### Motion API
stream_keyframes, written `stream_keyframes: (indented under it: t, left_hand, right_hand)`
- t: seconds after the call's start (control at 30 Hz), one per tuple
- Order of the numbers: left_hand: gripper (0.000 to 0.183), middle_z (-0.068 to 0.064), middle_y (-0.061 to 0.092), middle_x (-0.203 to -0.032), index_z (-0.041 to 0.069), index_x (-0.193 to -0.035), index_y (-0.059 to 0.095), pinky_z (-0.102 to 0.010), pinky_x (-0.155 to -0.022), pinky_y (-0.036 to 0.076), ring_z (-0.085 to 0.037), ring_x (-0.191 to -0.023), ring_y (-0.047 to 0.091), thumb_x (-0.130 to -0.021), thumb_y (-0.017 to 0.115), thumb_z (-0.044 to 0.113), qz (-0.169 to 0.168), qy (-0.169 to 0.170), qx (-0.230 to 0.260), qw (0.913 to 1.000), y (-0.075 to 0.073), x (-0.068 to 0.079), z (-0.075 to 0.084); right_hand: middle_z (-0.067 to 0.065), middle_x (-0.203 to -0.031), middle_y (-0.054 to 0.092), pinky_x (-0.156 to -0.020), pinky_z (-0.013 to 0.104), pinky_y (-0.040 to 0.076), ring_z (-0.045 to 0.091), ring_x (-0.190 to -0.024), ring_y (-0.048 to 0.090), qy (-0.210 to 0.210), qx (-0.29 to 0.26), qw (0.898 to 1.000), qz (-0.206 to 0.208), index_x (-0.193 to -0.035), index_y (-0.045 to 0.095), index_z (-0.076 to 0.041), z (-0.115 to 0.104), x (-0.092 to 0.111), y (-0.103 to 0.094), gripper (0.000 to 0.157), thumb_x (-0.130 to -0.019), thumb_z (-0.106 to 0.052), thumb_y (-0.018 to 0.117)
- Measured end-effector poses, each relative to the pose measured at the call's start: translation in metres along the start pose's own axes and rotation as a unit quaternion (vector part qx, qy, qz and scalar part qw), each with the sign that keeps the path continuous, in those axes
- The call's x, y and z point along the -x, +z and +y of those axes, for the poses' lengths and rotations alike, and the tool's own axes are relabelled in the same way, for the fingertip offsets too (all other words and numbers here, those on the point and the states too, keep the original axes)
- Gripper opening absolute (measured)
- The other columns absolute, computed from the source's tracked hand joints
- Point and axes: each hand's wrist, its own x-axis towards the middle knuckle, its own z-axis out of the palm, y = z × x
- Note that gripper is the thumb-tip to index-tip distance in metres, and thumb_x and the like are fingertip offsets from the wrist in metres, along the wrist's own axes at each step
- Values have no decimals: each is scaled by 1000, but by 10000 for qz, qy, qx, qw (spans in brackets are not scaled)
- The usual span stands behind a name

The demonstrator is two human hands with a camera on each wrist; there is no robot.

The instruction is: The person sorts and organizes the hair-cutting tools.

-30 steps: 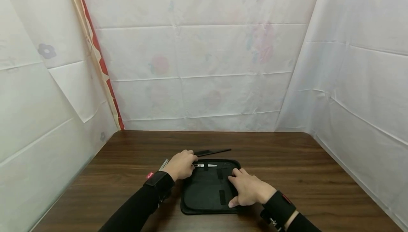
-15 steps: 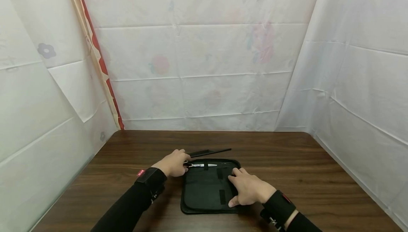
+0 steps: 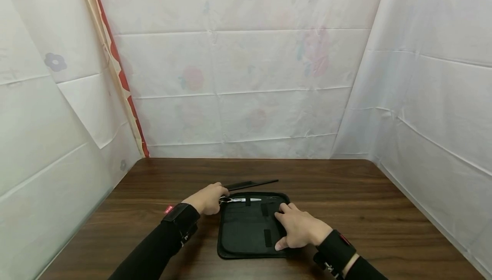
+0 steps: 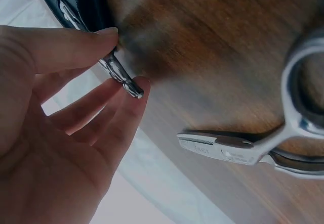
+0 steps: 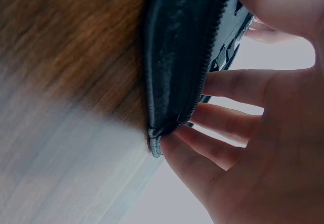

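A black zippered case [image 3: 250, 233] lies spread on the brown table. A pair of scissors [image 3: 238, 200] sits under an elastic loop along the case's far edge, its finger rings sticking out to the left. My left hand [image 3: 206, 198] pinches the ring end; in the left wrist view thumb and fingertips meet around that handle [image 4: 117, 72]. My right hand [image 3: 301, 227] rests spread on the case's right side, fingers along the zipper edge [image 5: 195, 77] in the right wrist view. Toothed thinning scissors [image 4: 223, 150] lie on the table beside the left hand, hidden behind it in the head view.
A black tail comb [image 3: 250, 184] lies just beyond the case's far edge. Two elastic straps [image 3: 267, 237] cross the case's right part. White cloth sheets [image 3: 246, 100] hang behind the table [image 3: 346, 186] and at both sides.
My left hand has shifted left, from over the scissors' middle to their ring end, uncovering more of the handles and the comb. The scissors and my right hand have stayed in place.
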Motion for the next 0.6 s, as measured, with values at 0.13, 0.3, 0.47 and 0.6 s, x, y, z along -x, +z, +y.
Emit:
stream_keyframes:
  t: [0.13,0.3,0.47,0.6]
  left_hand:
    - [52,-16,58,-122,2,-127,67,-40,-80,44,-27,-106,56,-80,61,-20,62,-21,-28,10000,1,0,0]
    - [50,-17,60,-124,2,-125,68,-42,-90,47,-36,-121,55,-81,61,-19,129,10,-112,9999,2,0,-1]
    - [48,-15,59,-121,4,-124,68,-44,-93,47,-40,-128,50,-81,62,-17,172,34,-135,9998,3,0,-2]
    - [47,-16,60,-121,4,-122,68,-45,-95,49,-36,-121,55,-81,63,-18,170,67,-102,9998,3,-1,-3]
  right_hand:
    - [11,-137,49,-93,45,51,30,-126,47,-1,8,10000,10,-142,57,-3,0,0,1,82,-81,-51,82]
    - [11,-137,50,-92,45,51,30,-125,47,-3,7,10000,-2,-143,57,-3,-1,-1,1,82,-81,-51,82]
    - [11,-137,49,-92,44,51,30,-125,47,8,14,10000,-1,-143,57,-3,0,-1,0,82,-81,-51,82]
    - [10,-135,50,-91,45,51,29,-123,48,-7,25,10000,13,-142,57,-3,0,0,0,82,-81,-51,82]
